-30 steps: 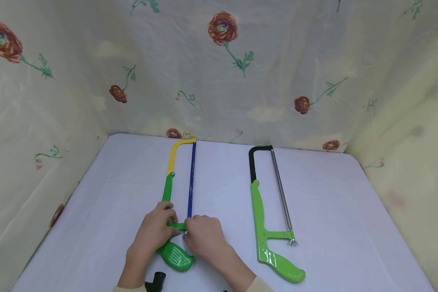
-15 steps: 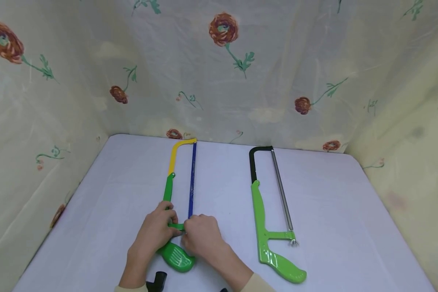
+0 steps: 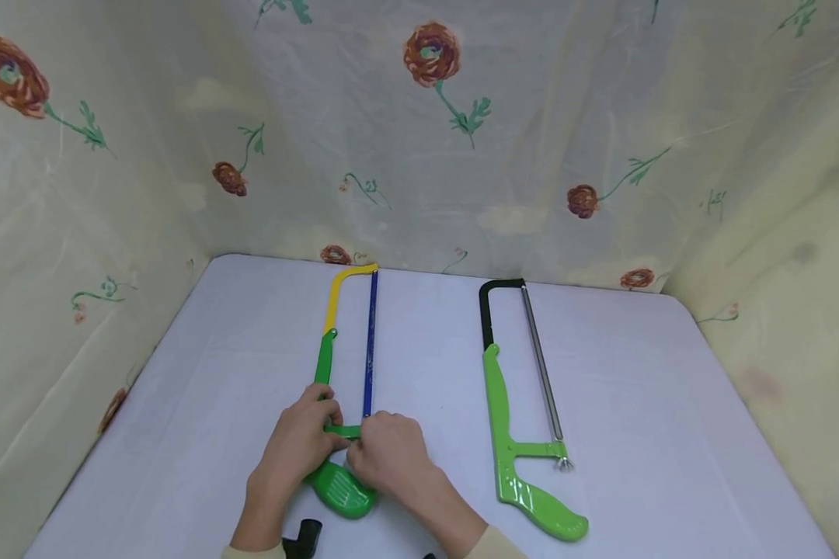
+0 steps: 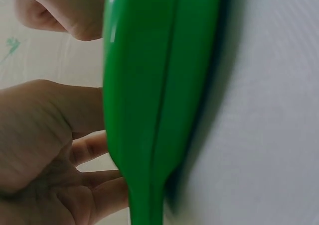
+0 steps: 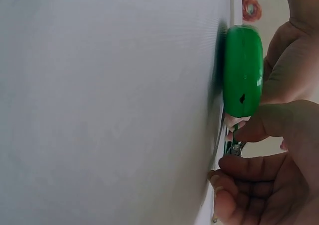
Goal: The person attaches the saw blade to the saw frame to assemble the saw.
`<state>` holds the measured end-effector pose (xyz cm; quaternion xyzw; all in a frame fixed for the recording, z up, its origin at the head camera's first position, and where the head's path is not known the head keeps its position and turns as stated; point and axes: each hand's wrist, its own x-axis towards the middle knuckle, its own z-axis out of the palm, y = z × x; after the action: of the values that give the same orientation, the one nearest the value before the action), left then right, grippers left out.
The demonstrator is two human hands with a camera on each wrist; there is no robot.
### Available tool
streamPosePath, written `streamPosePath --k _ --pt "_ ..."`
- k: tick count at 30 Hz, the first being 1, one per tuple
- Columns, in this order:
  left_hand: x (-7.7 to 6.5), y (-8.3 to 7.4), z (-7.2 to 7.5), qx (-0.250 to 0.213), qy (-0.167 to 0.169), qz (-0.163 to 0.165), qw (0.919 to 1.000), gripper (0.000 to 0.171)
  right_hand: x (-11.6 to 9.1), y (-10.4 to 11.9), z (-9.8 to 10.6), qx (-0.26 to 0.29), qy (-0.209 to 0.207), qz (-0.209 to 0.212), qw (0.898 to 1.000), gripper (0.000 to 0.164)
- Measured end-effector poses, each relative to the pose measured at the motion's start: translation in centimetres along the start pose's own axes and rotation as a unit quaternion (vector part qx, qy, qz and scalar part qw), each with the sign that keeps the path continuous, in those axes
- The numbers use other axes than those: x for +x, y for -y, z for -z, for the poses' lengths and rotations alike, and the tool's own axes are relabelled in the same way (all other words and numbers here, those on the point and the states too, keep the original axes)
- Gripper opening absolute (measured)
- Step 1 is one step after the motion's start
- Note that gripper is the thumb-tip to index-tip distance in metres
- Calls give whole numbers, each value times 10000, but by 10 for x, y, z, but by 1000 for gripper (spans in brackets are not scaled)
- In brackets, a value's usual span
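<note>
A hacksaw (image 3: 344, 491) with a dark green handle, yellow front frame and blue blade (image 3: 370, 349) lies flat on the white table. My left hand (image 3: 298, 435) grips its green frame just above the handle; in the left wrist view the handle hides some of those fingers. At the near end of the blade is my right hand (image 3: 390, 450). In the right wrist view its thumb and curled forefinger pinch a small silver wing nut (image 5: 236, 149) on the crossbar's end. In the head view the right hand covers that nut.
To the right lies a second hacksaw (image 3: 499, 419), light green with a black front frame, a grey blade and a visible wing nut (image 3: 564, 464). A black cylindrical piece (image 3: 308, 536) is by the left wrist. Flowered curtains (image 3: 503, 171) stand behind the white table (image 3: 643, 388).
My right hand turns slightly and shifts a little at the wing nut. The left hand keeps its grip on the frame, and both hacksaws stay in place.
</note>
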<state>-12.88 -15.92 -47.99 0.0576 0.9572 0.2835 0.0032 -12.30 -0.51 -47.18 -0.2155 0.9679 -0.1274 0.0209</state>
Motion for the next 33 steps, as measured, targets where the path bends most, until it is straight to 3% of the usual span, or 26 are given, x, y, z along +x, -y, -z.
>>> streamPosePath --k 4,10,18,25,33 --pt "0 -1 -1 -14 40 49 10000 22 -3 -1 0 667 37 -341 9972 34" --pt "-1 -3 0 -47 8 54 10000 22 -5 -4 0 1597 145 -639 9850 38" --pt "1 -6 1 -112 63 168 9998 21 -4 -10 0 2797 235 -1033 9542 41" --pt "2 -5 0 -70 196 207 9996 19 -4 -11 -1 3137 168 -1234 9413 38" --pt "1 -1 1 -101 211 99 9997 21 -7 -9 -1 2911 205 -1242 9484 32"
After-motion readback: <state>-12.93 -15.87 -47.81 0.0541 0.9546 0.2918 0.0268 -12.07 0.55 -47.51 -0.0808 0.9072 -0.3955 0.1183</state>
